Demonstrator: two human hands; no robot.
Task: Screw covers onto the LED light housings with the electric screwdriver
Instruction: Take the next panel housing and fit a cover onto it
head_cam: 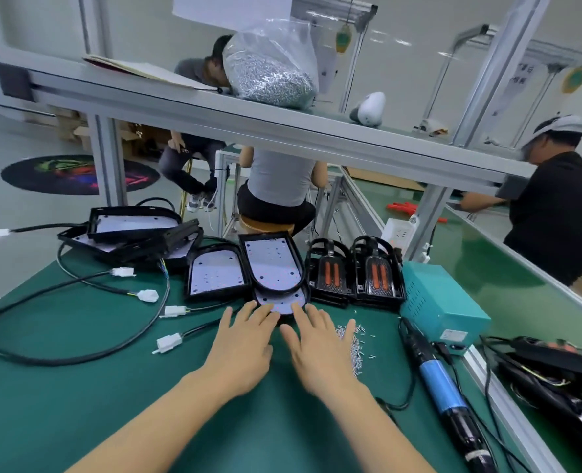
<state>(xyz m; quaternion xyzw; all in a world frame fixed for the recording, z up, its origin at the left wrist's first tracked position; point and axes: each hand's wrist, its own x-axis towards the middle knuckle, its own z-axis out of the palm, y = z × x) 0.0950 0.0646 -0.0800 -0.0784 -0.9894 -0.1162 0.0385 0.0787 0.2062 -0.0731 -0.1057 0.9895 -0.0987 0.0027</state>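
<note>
Head view: both hands reach forward over the green bench mat (pixel 78 387) with straight, spread fingers, gripping nothing. Left hand (pixel 240 349) and right hand (pixel 317 349) have fingertips on or just at the near rounded end of a black oval LED housing with white board inside (pixel 281 303). That housing lies flat at the mat's centre; a second like housing (pixel 272 264) leans across its far part. Likely intent: draw the lower housing toward the body, or square it up, before fastening.

Blue-and-black electric screwdriver (pixel 436 377) lies untouched on the mat to the right, cable trailing to a teal power box (pixel 443 302). Loose pile of small silver screws (pixel 351 339) sits just beside the right hand, within easy reach.

Two black covers with orange inserts (pixel 354 273) stand just right of the housings. More housings stacked far left (pixel 129 233); black cables with white plugs (pixel 146 295) sprawl left of the hands and could snag a housing being dragged. Clear bag of screws (pixel 269 66) on the upper shelf.
</note>
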